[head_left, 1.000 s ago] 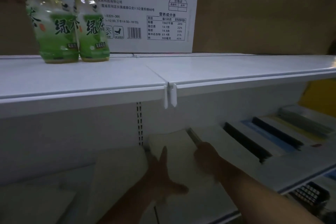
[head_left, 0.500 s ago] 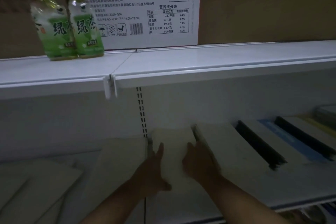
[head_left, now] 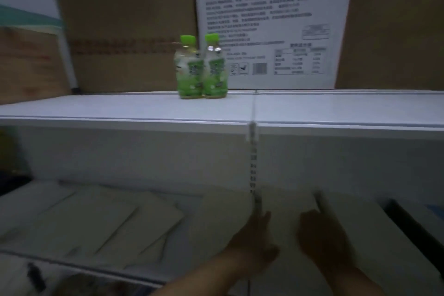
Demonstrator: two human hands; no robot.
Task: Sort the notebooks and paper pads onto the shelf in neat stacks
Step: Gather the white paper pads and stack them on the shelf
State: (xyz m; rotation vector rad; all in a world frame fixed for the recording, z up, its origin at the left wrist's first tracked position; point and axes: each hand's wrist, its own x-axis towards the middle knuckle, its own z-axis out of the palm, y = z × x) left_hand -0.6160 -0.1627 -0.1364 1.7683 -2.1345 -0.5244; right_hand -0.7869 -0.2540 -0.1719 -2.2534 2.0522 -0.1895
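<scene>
1. Hands first: our left hand (head_left: pixel 258 240) lies flat, fingers stretched open, against the left edge of a pale paper pad (head_left: pixel 286 214) on the lower shelf (head_left: pixel 216 269); it grips nothing.
2. Our right hand (head_left: pixel 322 238) rests on the pad's right side, fingers spread loosely; whether it pinches the edge we cannot tell in the dim blur.
3. We see more pale notebooks (head_left: pixel 108 221) lying flat to the left.
4. Two green bottles (head_left: pixel 201 67) stand touching on the upper shelf (head_left: pixel 120 108), before a white printed box (head_left: pixel 271 29).
</scene>
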